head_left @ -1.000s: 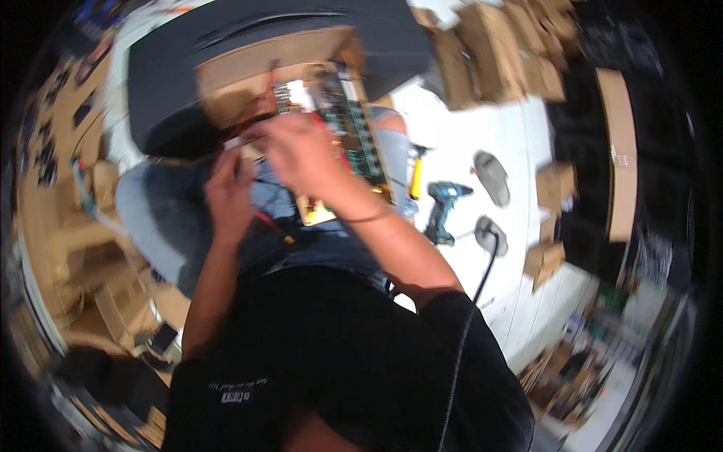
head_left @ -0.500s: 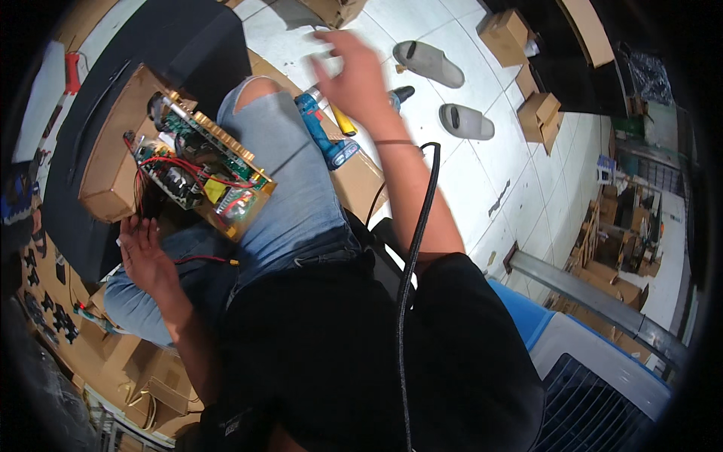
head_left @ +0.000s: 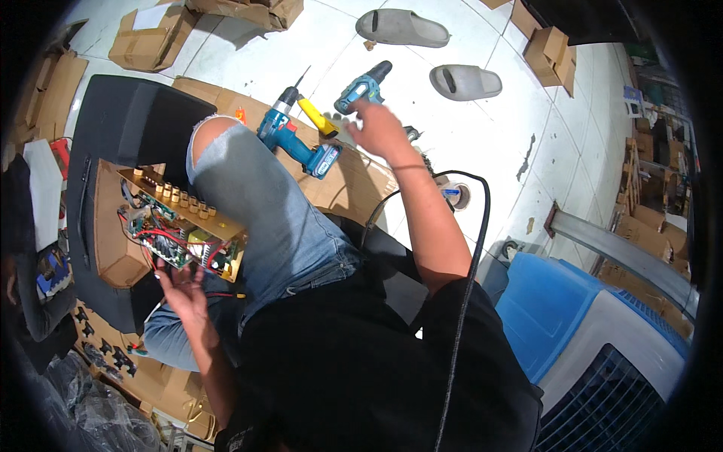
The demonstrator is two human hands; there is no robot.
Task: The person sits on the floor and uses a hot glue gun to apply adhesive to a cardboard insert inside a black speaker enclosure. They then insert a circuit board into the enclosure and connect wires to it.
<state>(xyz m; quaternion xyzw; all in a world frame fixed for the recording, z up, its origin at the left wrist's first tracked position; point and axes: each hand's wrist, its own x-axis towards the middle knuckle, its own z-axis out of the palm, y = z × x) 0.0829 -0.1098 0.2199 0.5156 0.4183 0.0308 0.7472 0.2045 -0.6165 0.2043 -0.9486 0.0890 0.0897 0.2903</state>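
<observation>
A circuit-board assembly with a gold-coloured panel, brass knobs and red wires leans between a cardboard box and my thigh. My left hand is palm up with fingers spread, its fingertips at the assembly's lower edge; whether they bear its weight is unclear. Over the floor my right hand reaches out, fingers apart and slightly bent, beside the handle of a teal cordless drill. No firm grip on that drill shows. Closer to my knee lies a blue cordless drill with a long bit, next to a yellow-handled tool.
The open cardboard box rests on a black case at left. Grey slippers lie on the tiles. A black cable runs down over my right side. A blue and grey air cooler stands at right.
The view has shifted, bringing the second drill into sight. My right hand has moved from a blurred reach to beside that drill. My left hand stays near the circuit-board assembly.
</observation>
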